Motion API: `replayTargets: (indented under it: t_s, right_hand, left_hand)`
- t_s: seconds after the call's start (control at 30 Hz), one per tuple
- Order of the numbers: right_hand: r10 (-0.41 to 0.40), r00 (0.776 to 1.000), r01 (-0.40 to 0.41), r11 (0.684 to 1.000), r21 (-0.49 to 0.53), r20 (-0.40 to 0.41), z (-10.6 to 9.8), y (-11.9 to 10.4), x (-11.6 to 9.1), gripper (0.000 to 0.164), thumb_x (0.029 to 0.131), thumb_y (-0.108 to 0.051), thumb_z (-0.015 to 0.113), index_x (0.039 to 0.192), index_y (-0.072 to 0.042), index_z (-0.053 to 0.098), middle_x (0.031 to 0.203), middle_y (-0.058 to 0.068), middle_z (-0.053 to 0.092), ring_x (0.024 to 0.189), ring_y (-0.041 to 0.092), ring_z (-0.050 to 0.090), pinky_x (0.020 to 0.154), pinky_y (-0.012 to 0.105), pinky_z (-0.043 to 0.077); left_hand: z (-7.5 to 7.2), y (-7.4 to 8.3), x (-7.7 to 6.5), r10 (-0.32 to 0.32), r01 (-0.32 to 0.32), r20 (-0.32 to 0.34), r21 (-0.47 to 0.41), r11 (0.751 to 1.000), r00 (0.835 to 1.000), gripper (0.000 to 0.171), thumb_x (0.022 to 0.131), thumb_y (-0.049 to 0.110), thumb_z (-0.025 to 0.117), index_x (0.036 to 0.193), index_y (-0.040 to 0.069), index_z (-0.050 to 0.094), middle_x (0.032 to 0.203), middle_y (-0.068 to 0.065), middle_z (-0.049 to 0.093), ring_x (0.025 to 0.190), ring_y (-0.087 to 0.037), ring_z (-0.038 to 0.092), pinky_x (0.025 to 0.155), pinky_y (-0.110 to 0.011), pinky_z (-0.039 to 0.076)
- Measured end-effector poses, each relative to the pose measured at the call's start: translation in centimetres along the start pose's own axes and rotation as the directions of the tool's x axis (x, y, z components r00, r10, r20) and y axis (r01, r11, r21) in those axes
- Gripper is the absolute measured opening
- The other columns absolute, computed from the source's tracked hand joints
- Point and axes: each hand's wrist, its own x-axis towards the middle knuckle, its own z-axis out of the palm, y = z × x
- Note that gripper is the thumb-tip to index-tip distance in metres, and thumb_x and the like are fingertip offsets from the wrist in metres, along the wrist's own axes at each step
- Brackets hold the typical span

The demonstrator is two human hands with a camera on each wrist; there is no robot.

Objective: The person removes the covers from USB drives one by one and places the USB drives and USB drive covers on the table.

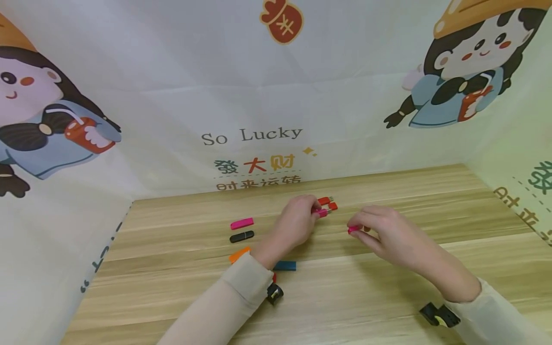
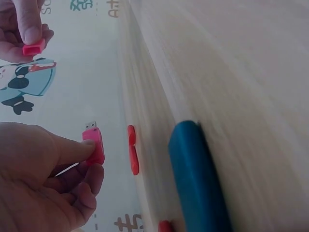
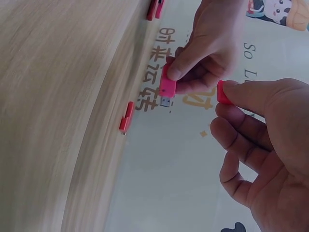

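Note:
My left hand [image 1: 297, 221] pinches a pink USB stick [image 2: 95, 146] between thumb and fingers, and its bare metal plug sticks out. To the right, my right hand [image 1: 385, 232] holds a small pink cap [image 3: 222, 93] between thumb and index finger. Stick and cap are apart, both raised above the wooden table. Just beyond the left hand lie a red USB stick [image 1: 324, 201] with its metal plug showing and a separate red cap [image 1: 332, 206]. The left fingers partly cover the pink stick in the head view.
Left of the left hand lie a pink stick [image 1: 242, 223] and a black stick [image 1: 242, 236]. An orange piece [image 1: 239, 255], a blue stick [image 1: 285, 266] and a red piece [image 1: 274, 278] are near the left forearm, partly covered. A printed cloth [image 1: 172, 158] hangs behind the table.

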Motion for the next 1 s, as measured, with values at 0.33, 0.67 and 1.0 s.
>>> replayTargets:
  t_s: [0.33, 0.67, 1.0]
  right_hand:
    - [-0.005, 1.0, 0.005, 1.0, 0.002, -0.007, 0.0, 0.2, -0.5, 0.016, 0.082, -0.007, 0.075, 0.094, -0.016, 0.07, 0.089, -0.01, 0.065, 0.08, 0.003, 0.06, 0.067, 0.022, 0.052]
    - [0.009, 1.0, -0.009, 1.0, -0.017, 0.003, 0.0, 0.3, -0.8, 0.015, 0.082, -0.008, 0.074, 0.093, -0.017, 0.07, 0.09, -0.011, 0.066, 0.082, 0.005, 0.062, 0.069, 0.025, 0.053]
    - [0.025, 1.0, -0.025, 1.0, -0.015, 0.01, 0.0, 0.5, -1.1, 0.014, 0.083, -0.008, 0.074, 0.093, -0.016, 0.07, 0.09, -0.01, 0.066, 0.082, 0.005, 0.061, 0.069, 0.024, 0.053]
  left_hand:
    - [1.6, 0.4, 2.2, -0.067, 0.068, 0.071, -0.018, 0.998, 0.995, 0.011, 0.093, 0.012, 0.062, 0.104, 0.011, 0.067, 0.1, 0.002, 0.066, 0.095, -0.013, 0.059, 0.085, -0.027, 0.049]
    - [2.6, 1.1, 3.6, -0.088, 0.09, 0.103, -0.02, 0.996, 0.991, 0.006, 0.091, 0.011, 0.065, 0.097, 0.011, 0.066, 0.091, 0.003, 0.064, 0.086, -0.012, 0.057, 0.079, -0.026, 0.048]
    - [3.7, 1.1, 4.0, -0.112, 0.117, 0.108, -0.037, 0.992, 0.988, 0.004, 0.09, 0.012, 0.067, 0.092, 0.009, 0.068, 0.085, 0.003, 0.062, 0.08, -0.012, 0.056, 0.074, -0.026, 0.048]
